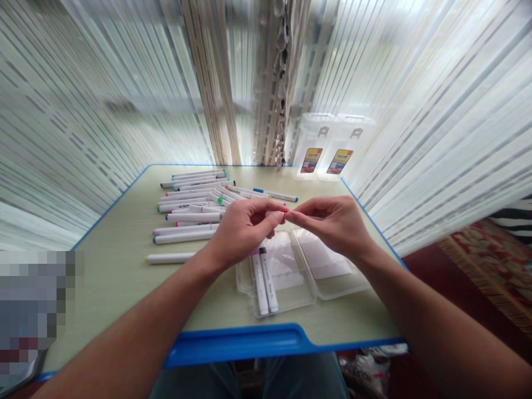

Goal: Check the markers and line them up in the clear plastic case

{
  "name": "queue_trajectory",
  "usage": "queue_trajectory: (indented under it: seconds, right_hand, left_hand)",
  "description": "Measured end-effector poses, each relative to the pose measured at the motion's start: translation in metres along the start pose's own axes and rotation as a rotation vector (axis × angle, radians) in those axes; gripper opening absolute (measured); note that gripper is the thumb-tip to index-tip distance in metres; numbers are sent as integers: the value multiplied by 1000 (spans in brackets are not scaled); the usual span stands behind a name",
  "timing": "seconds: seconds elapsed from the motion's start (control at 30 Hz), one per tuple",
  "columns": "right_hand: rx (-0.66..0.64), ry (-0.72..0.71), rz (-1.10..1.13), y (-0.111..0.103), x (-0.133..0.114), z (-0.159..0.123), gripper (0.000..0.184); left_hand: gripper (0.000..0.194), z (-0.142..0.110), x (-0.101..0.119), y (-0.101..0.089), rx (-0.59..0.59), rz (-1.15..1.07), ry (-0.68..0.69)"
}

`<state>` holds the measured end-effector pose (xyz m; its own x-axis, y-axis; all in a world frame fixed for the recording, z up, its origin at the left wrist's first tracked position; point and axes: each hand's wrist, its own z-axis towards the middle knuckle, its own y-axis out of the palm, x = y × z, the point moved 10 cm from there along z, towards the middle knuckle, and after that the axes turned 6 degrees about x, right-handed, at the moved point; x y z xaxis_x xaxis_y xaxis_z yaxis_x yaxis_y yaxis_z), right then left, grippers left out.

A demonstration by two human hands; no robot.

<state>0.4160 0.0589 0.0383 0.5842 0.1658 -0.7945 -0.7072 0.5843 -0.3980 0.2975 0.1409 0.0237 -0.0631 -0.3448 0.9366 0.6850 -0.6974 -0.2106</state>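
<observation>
Red-tipped marker (285,214) up in the air now, right where both hands meet, above the far edge of an open clear case (301,297)! Left hand (243,224) has it pinched between thumb and fingers, hiding most of its length. Right hand (338,221) comes in from the other side, thumb and forefinger narrowed tight on the red end, fingertips nearly touching the left's.

Below, the case lies spread in two halves, and in the left one sit a purple-ended marker (261,285) and a black-ended marker (270,282), side by side, lengthwise. Over to the left, loose white markers (189,217) lie in rough rows on the table (112,299), a yellow-ended marker (170,258) nearest us. Beyond the hands, a blue-ended marker (285,196) slants across the tabletop. Two clear containers (310,136) with colourful labels stand at the back right corner, string curtains (103,83) hanging behind!
</observation>
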Motion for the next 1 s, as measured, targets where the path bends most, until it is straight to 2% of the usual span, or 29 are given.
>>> queue_trajectory:
  seconds: [0.3, 0.53, 0.8, 1.0]
  right_hand:
    - [-12, 137, 114, -1, 7, 2, 31]
    - [10, 227, 220, -2, 12, 3, 25]
    - [22, 297, 364, -4, 18, 2, 27]
    - [1, 280, 484, -2, 17, 3, 23]
  left_hand:
    - [17, 5, -3, -14, 68, -152, -45]
    - [16, 7, -14, -26, 137, -266, -110]
    - [11, 10, -18, -35, 191, -353, -150]
    - [9, 11, -24, -41, 241, -394, -186]
